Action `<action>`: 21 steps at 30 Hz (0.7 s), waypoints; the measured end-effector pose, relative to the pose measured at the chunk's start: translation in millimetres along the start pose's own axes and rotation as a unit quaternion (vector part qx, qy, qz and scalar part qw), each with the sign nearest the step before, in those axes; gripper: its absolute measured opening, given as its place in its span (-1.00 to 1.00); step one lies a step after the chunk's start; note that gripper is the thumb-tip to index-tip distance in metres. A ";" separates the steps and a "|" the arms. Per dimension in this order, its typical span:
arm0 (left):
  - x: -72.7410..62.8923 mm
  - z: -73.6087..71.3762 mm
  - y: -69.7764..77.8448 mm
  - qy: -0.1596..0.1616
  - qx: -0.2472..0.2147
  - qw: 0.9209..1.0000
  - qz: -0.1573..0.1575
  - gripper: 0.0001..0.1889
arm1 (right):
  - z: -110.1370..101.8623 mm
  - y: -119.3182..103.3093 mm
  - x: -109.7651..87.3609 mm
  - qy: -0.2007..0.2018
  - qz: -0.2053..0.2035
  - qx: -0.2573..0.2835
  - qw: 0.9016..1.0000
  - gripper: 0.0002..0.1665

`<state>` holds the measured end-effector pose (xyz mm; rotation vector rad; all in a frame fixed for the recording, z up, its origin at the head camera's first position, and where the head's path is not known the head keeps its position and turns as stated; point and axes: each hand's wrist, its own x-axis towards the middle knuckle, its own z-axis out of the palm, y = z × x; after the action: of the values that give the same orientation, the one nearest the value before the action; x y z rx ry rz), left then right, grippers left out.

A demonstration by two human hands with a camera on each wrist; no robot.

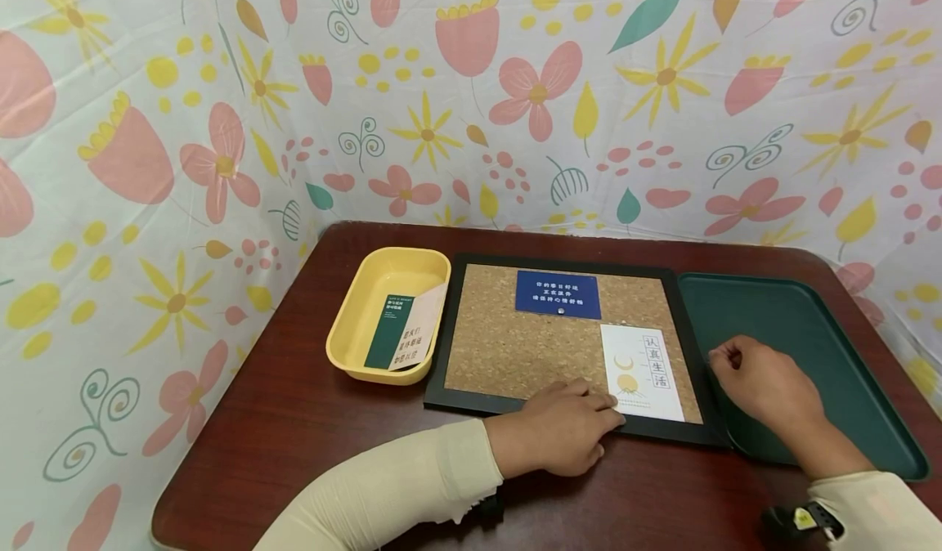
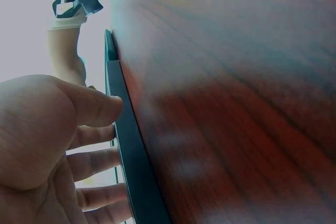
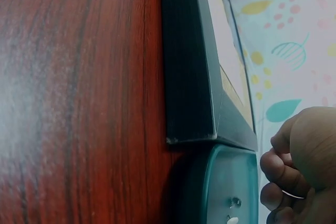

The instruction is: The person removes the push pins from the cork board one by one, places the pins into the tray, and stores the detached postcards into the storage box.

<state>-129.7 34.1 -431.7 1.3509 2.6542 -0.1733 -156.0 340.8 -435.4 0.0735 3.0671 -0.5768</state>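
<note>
My left hand rests on the front edge of a black-framed cork board, its fingertips at the lower left corner of a white card with a moon drawing and printed characters. A blue card above it has a pushpin at its lower edge. My right hand is over the left part of a dark green tray, fingers curled in and thumb near the index finger. I cannot tell whether something small sits between those fingertips. Small clear pins lie in the tray.
Left of the board stands a yellow basin with a green card and a pinkish card in it. All stand on a dark red wooden table. A flowered curtain hangs behind and at the left.
</note>
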 end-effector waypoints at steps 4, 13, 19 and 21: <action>-0.1 -0.3 -0.3 0.001 0.000 1.000 0.002 -0.47 | 1.6 -4.3 0.2 -0.010 -0.008 0.003 1.000 -0.58; 0.4 -0.3 -0.3 -0.002 0.001 1.000 0.000 -0.46 | 7.8 -23.0 -3.5 -0.055 -0.050 0.015 0.997 -0.61; 0.4 -0.5 0.0 -0.001 0.004 1.000 -0.001 -0.46 | 11.8 -29.0 -3.9 -0.068 -0.059 0.015 0.996 -0.63; 0.3 -0.9 0.5 -0.001 0.004 1.000 -0.002 -0.46 | 13.1 -29.6 -3.5 -0.074 -0.060 0.015 0.995 -0.63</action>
<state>-129.5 34.8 -430.9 1.3467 2.6575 -0.1860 -153.9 308.3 -436.8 -0.1481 2.9347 -0.6036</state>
